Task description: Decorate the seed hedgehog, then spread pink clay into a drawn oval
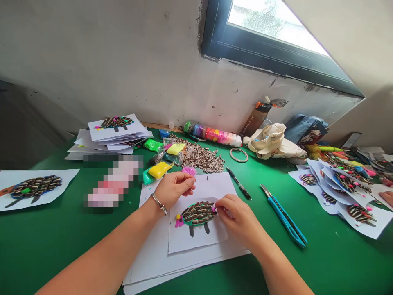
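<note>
A white sheet [196, 244] bears an animal picture [198, 214] whose body is covered with striped sunflower seeds over green clay. Its pink clay head with a yellow bit is at the left, and two dark legs point down. My right hand [238, 213] is pinched at the picture's right end, fingertips on a small pink clay piece [214, 209]. Above the picture, my left hand [175, 189] is raised with thumb and forefinger pressed together; what lies between them is hidden. A packet of pink clay [188, 170] is just behind it. More paper [184, 266] lies underneath.
Beyond are loose sunflower seeds [204, 157], yellow clay packets [159, 169] and a tape roll [238, 155]. A pen [238, 183] and a blue utility knife [285, 219], blade out, lie right. Finished pictures are stacked left [112, 123] and right [362, 213]. Another person's hand [387, 197] shows far right.
</note>
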A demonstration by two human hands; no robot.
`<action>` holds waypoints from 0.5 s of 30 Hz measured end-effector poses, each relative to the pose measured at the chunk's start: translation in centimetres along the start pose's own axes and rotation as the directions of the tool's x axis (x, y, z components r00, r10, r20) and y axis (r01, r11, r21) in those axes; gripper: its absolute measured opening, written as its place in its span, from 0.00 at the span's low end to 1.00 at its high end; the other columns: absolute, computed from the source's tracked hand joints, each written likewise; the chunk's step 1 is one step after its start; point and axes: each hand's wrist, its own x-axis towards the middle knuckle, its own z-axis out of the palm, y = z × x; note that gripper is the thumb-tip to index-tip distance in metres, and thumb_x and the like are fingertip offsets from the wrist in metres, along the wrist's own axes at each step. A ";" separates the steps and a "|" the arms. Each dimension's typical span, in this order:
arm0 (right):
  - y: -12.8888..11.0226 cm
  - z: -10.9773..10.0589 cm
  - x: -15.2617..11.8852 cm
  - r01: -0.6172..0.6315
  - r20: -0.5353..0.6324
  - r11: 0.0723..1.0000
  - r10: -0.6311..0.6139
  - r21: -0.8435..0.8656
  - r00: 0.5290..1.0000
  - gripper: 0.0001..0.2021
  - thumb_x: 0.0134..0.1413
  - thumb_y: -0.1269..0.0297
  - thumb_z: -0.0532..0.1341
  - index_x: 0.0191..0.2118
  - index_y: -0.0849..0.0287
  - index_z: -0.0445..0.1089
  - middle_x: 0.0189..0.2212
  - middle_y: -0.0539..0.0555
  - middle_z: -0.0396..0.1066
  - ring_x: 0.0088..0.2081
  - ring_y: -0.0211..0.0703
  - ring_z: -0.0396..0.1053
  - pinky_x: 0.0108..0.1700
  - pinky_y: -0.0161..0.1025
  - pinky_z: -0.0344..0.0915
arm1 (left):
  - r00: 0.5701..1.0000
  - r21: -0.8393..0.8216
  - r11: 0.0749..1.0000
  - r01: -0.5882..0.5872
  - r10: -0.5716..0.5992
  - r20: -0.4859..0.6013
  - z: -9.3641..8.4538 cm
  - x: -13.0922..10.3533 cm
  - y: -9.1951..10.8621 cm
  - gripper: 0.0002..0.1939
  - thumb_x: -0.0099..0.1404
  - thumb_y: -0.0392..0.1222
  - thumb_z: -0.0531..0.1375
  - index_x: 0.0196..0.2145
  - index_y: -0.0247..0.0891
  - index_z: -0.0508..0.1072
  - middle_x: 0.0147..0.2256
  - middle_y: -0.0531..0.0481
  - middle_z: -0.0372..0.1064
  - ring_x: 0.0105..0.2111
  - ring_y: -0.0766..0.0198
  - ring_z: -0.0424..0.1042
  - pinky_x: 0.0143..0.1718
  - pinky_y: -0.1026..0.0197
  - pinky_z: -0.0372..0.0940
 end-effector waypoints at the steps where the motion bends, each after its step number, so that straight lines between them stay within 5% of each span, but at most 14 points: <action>1: -0.1 0.0 0.0 -0.001 0.002 1.000 0.001 -0.010 1.000 0.08 0.57 0.72 0.54 0.34 0.56 0.70 0.30 0.51 0.66 0.35 0.41 0.64 0.36 0.37 0.61 | 1.000 0.002 1.000 0.002 -0.002 -0.001 0.0 0.0 0.0 0.16 0.49 0.50 0.65 0.29 0.33 0.74 0.24 0.50 0.72 0.23 0.66 0.70 0.27 0.64 0.65; 15: -0.1 0.1 0.2 0.049 0.017 0.999 -0.049 -0.017 0.999 0.10 0.58 0.71 0.54 0.35 0.55 0.73 0.29 0.52 0.67 0.32 0.40 0.65 0.33 0.36 0.62 | 1.000 0.005 1.000 0.010 -0.010 -0.002 0.1 0.0 0.2 0.16 0.49 0.50 0.65 0.28 0.34 0.74 0.24 0.50 0.72 0.24 0.66 0.70 0.27 0.63 0.65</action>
